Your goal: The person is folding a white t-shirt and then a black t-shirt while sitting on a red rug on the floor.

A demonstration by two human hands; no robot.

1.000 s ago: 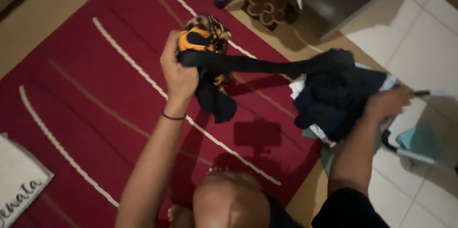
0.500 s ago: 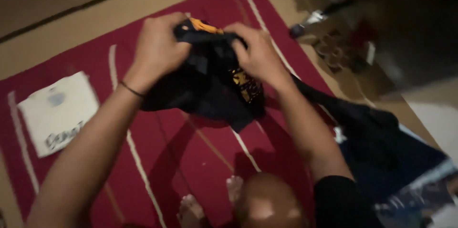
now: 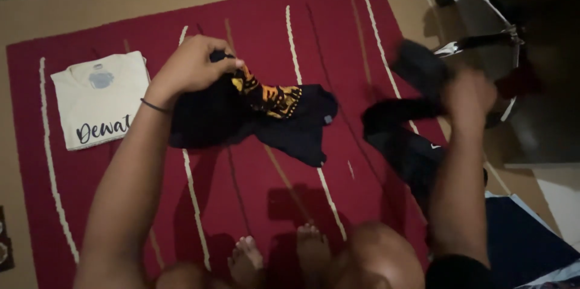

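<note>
Here, a dark navy cloth garment with an orange and yellow print point(image 3: 275, 113) hangs above the red rug with thin white stripes point(image 3: 338, 35), bunched at its upper edge where the left hand point(image 3: 192, 66) pinches it with closed fingers; its lower part sags toward the rug. Well to the right, the right hand point(image 3: 468, 92) is blurred, and seems clenched on a second dark cloth garment point(image 3: 402, 129) that trails down beside the forearm. A folded cream T-shirt with dark lettering point(image 3: 99, 98) lies flat on the rug at far left. Bare feet point(image 3: 278, 253) rest on the rug below.
</note>
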